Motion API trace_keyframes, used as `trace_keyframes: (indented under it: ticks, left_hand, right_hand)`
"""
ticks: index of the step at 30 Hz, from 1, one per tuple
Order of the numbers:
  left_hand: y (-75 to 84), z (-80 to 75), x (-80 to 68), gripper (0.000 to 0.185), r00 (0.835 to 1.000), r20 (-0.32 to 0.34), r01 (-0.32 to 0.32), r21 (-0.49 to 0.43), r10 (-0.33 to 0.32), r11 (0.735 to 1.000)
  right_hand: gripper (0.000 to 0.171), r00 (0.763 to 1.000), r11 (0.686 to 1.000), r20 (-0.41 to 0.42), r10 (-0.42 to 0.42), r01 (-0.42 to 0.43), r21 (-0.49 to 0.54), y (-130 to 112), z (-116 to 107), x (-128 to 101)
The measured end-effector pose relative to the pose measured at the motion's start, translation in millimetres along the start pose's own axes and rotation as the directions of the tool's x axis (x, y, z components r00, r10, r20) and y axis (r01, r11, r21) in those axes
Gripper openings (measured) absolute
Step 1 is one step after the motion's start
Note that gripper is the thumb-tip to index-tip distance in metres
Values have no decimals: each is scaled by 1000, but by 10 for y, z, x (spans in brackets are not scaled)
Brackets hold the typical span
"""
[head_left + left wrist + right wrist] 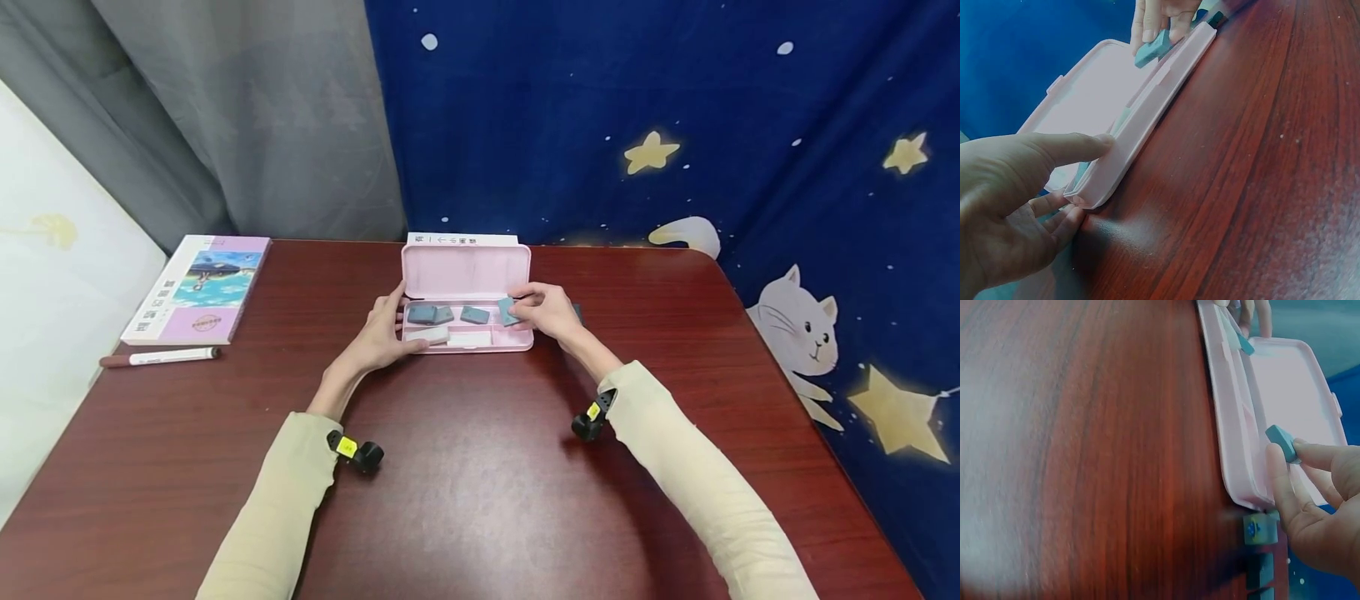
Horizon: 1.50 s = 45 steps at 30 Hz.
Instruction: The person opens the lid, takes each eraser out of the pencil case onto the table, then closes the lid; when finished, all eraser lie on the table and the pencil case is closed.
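Observation:
A pink pencil case stands with its lid raised near the table's far edge. My left hand grips its left end, thumb against the front wall and fingers round the end. Between thumb and fingers, my right hand pinches a blue-grey eraser, held tilted over the case's right part. Inside the case lie more blue-grey erasers, one by itself and a pair at the left. Along the front compartment lie a white block and a flat white piece.
Just right of the case, several blocks stand in a row, the nearest a pale patterned block. A book and a capped marker lie at the left. Behind the lid shows a white edge with printed characters. Curtains hang behind the table.

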<state>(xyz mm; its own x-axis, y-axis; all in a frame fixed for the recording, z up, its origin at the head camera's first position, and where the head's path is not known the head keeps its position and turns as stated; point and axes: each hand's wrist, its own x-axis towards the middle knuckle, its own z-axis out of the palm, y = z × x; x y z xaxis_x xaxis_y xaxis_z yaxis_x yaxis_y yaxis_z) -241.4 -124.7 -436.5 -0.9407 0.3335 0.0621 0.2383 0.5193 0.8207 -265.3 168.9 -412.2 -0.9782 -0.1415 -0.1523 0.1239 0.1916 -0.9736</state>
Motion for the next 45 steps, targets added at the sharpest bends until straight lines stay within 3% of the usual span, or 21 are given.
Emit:
trace_keyframes:
  ticks: [45]
  left_hand:
    - [-37, 3, 7, 107, 1000, -2, -12, -9, 12, 1000]
  right_hand:
    - [41, 981, 993, -151, 118, -113, 42, 251, -1094, -272]
